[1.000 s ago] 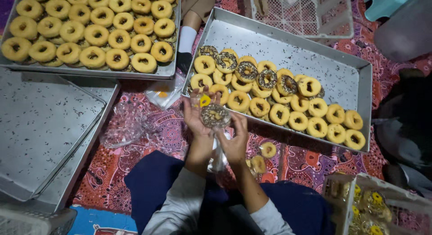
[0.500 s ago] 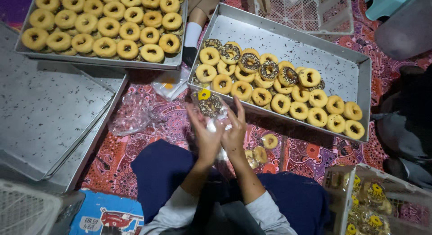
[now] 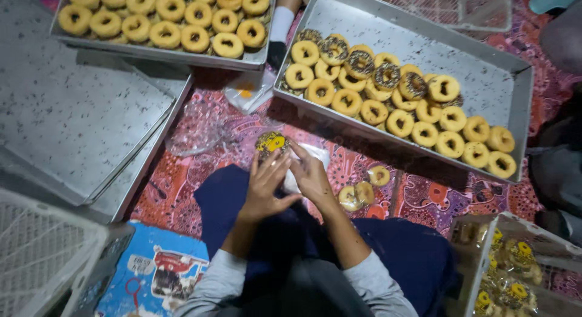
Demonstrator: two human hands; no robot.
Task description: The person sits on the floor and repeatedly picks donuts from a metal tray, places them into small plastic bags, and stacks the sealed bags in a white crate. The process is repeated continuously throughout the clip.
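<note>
Both hands are working close together over the person's lap: the left hand [image 3: 265,185] is lying with its fingers stretched and spread against a clear plastic bag [image 3: 297,171], while the right hand [image 3: 310,174] is curling around the bag from the other side, so the two are pressing it between them. A chocolate-topped doughnut [image 3: 271,142] with a yellow blob on it is sitting at the top of that bag, just above the fingertips (whether any finger is actually touching the doughnut itself I cannot tell).

Beyond the hands, a big metal tray [image 3: 485,62] is resting on the patterned red mat [image 3: 424,198], and rows of glazed ring doughnuts [image 3: 424,134] are filling its near side, a few with dark sprinkles. Another tray of doughnuts [image 3: 157,50] is sitting at the upper left, overlapping bare metal trays [image 3: 73,123]. Crumpled clear bags [image 3: 197,129] are lying on the mat between the trays. Three loose doughnuts [image 3: 357,192] are lying on the mat just right of the right hand. At the lower right, a crate [image 3: 509,268] is holding wrapped doughnuts, and a blue printed box [image 3: 154,271] is lying at the lower left beside a white basket [image 3: 42,256].
</note>
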